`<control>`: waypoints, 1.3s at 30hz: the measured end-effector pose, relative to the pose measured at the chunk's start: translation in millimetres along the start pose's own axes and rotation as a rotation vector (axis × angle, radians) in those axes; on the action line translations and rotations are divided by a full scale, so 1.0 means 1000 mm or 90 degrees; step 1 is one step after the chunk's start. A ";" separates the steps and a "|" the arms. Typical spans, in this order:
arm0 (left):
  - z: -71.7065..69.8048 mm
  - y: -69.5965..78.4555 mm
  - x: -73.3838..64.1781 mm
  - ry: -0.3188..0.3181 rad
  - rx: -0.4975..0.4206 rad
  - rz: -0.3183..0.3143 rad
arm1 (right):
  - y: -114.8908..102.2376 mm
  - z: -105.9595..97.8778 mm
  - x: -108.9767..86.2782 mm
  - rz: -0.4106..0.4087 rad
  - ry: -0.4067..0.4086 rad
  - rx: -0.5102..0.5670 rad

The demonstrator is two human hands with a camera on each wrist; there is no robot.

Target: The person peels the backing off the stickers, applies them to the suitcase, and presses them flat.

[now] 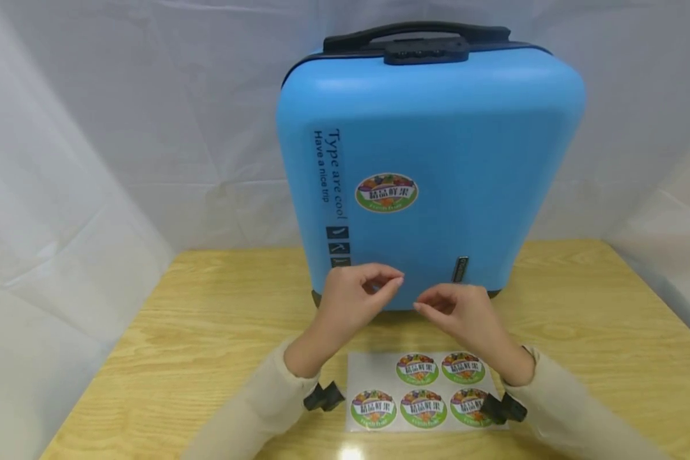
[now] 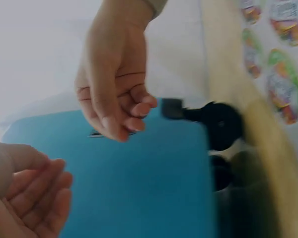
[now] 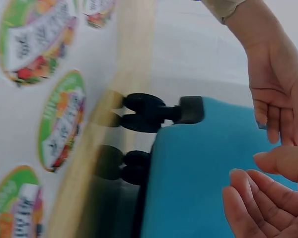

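Note:
A light blue suitcase [image 1: 466, 160] stands upright, with an oval fruit sticker [image 1: 386, 192] on its front beside black lettering. In front of its lower part is my left hand [image 1: 351, 294], fingers loosely bent and thumb near the forefinger. Facing it, a small gap away, my right hand [image 1: 466, 316] has its fingers loosely bent too. Neither hand shows anything held in the wrist views. Below the hands lies a white sticker sheet [image 1: 374, 368] bearing several matching stickers; its back left spot is bare backing. The right sleeve and wrist strap partly cover the sheet's right side.
The suitcase and sheet are on a wood-grain table [image 1: 207, 319]. White cloth [image 1: 149, 128] hangs behind and at both sides. On top of the suitcase are a black handle [image 1: 420, 27] and a lock [image 1: 426, 51]. Black wheels [image 3: 141, 114] show at its base.

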State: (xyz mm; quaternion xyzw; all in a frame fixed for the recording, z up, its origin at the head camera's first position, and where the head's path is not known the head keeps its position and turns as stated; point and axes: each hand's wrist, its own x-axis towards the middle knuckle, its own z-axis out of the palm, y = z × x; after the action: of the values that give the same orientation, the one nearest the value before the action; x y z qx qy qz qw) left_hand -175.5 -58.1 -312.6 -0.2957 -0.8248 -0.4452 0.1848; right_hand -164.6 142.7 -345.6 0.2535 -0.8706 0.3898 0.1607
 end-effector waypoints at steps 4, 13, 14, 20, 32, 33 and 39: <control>0.006 -0.010 -0.012 -0.010 -0.063 0.014 | 0.007 0.004 -0.010 0.010 -0.032 0.002; 0.015 -0.036 -0.042 -0.095 -0.139 -0.118 | 0.019 0.006 -0.028 0.088 -0.130 0.072; 0.016 -0.038 -0.044 -0.108 -0.154 -0.140 | 0.020 0.006 -0.029 0.088 -0.136 0.081; 0.023 -0.051 -0.056 -0.184 -0.228 -0.267 | 0.025 0.009 -0.036 0.102 -0.164 0.126; 0.038 -0.067 -0.066 -0.259 -0.311 -0.369 | 0.031 0.016 -0.043 0.158 -0.190 0.212; 0.038 -0.068 -0.067 -0.260 -0.313 -0.374 | 0.031 0.017 -0.044 0.160 -0.190 0.216; 0.042 -0.073 -0.067 -0.256 -0.283 -0.381 | 0.034 0.020 -0.046 0.178 -0.195 0.227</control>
State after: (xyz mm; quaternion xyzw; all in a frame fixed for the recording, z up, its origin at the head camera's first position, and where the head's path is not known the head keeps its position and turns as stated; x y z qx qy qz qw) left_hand -174.1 -75.9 -419.3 -0.1570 -0.7779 -0.5796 -0.1854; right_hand -147.6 161.5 -400.7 0.2114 -0.8290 0.5123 -0.0754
